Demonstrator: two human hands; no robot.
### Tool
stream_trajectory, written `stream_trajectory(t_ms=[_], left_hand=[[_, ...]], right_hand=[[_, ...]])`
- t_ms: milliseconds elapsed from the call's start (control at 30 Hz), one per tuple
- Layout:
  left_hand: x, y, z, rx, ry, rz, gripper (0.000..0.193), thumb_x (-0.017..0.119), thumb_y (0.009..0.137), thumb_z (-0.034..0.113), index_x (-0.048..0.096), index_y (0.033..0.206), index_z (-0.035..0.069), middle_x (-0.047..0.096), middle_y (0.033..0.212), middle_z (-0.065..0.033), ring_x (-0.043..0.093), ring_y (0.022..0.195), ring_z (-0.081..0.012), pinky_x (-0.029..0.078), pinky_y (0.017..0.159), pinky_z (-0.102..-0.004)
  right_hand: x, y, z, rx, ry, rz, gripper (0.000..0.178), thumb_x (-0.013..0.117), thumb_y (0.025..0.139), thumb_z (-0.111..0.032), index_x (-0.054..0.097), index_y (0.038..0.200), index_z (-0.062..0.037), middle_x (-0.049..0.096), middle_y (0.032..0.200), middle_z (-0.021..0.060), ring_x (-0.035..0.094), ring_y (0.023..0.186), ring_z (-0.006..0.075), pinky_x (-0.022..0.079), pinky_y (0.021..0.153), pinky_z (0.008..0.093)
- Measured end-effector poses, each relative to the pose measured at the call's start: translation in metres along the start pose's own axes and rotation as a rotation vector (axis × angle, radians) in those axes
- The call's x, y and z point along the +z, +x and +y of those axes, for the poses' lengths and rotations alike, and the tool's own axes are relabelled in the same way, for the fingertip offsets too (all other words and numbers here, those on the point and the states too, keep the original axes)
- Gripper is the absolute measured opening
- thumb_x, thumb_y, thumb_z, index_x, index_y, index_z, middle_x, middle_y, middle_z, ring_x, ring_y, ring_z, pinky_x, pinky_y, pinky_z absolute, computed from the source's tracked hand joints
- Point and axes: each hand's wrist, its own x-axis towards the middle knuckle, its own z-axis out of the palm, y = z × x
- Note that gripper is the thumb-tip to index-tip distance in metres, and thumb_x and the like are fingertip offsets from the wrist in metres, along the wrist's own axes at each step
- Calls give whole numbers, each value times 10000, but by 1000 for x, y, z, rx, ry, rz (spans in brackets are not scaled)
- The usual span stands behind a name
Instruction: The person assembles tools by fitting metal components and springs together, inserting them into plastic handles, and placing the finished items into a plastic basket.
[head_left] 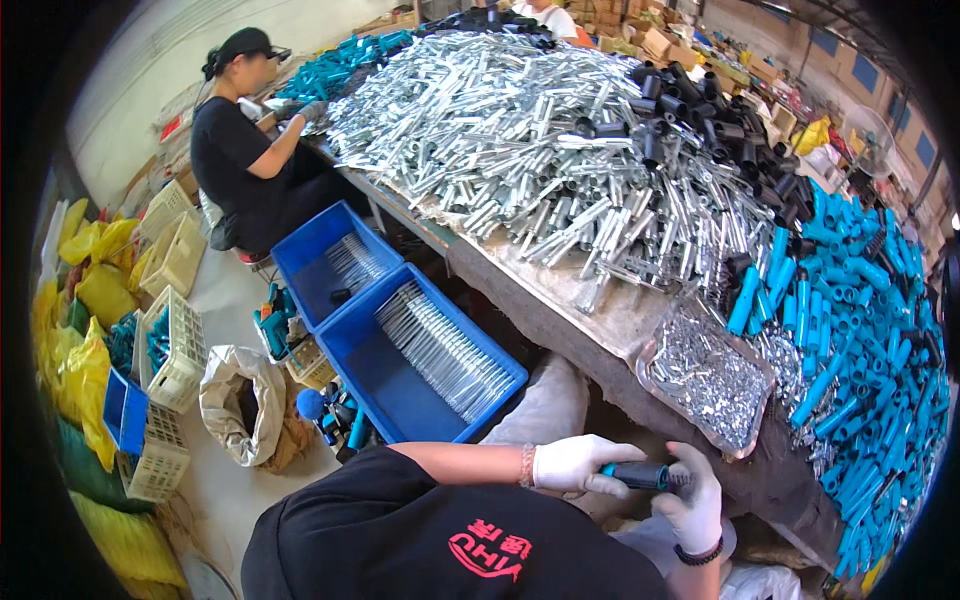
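Note:
My left hand (572, 466), in a white glove, is closed around a short black and teal cylindrical handle (640, 475) held level above my lap. At the handle's right end my gloved right hand (692, 505) has its thumb and fingers curled around a small dark ridged piece (680, 479), which looks like a spring. Its far part is hidden by the fingers. Close to both hands, on the table edge, sits a shallow tray (655, 385) heaped with small shiny metal parts.
A worktable (560, 275) bears a large heap of metal tubes (500, 120), black tubes (700, 110) and teal tubes (860, 330). Left of me stand two blue bins (360, 385) with rows of metal rods (445, 350). Across, a co-worker (245, 150) sits; crates (172, 350) and sacks (240, 400) line the floor.

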Motion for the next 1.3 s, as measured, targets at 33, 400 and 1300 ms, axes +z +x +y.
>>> stream_trajectory(t_ms=[33,400,1300], left_hand=[[-2,7,2,7,-8,-41,664,729,867,451,526,1312,3,656,1090,-221,665,1013,-361,518,854,-419],[31,30,-6,-75,-69,57,641,831,774,274,575,1305,22,696,1110,-170,684,1004,-218,534,886,-355],[29,7,23,-395,-230,345,341,636,923,266,575,1169,36,541,704,27,477,565,-44,396,492,-214]], right_hand=[[4,3,8,20,84,-41,507,824,661,-32,657,1139,2,671,992,100,667,909,194,533,804,305],[6,-14,14,-12,-40,111,463,798,817,-333,607,1081,-5,692,956,180,711,874,309,557,788,380],[-472,-22,132,166,-918,1370,632,639,792,-171,491,1386,-9,647,1188,254,620,1097,401,464,1006,434]])
